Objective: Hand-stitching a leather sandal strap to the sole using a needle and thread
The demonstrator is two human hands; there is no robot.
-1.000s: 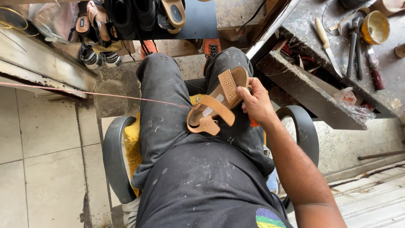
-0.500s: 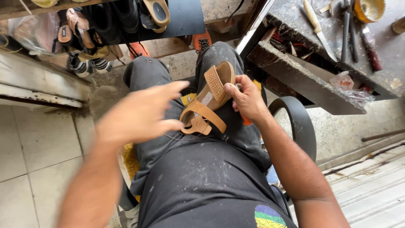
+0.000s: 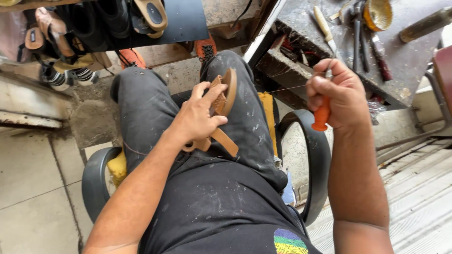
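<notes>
Two hands share the work over the lap of a person seated in a black chair [image 3: 314,160] with a yellow cushion. The largest piece in play is the tan sandal [image 3: 225,101], resting on edge against the right thigh. It looks light, with a fairly stiff sole and soft, floppy straps, so the sole edge is the sound place to take it, not the loose strap hanging below. The left hand [image 3: 197,117] has its grip closed over the sandal from above, fingers spread on the woven upper. Well apart to the right, the right hand [image 3: 340,94] is clenched round an orange-handled awl [image 3: 321,115], raised near the bench [image 3: 405,51]. A thin thread [image 3: 287,87], drawn taut and likely easy to snap or tangle, runs from sandal to awl.
</notes>
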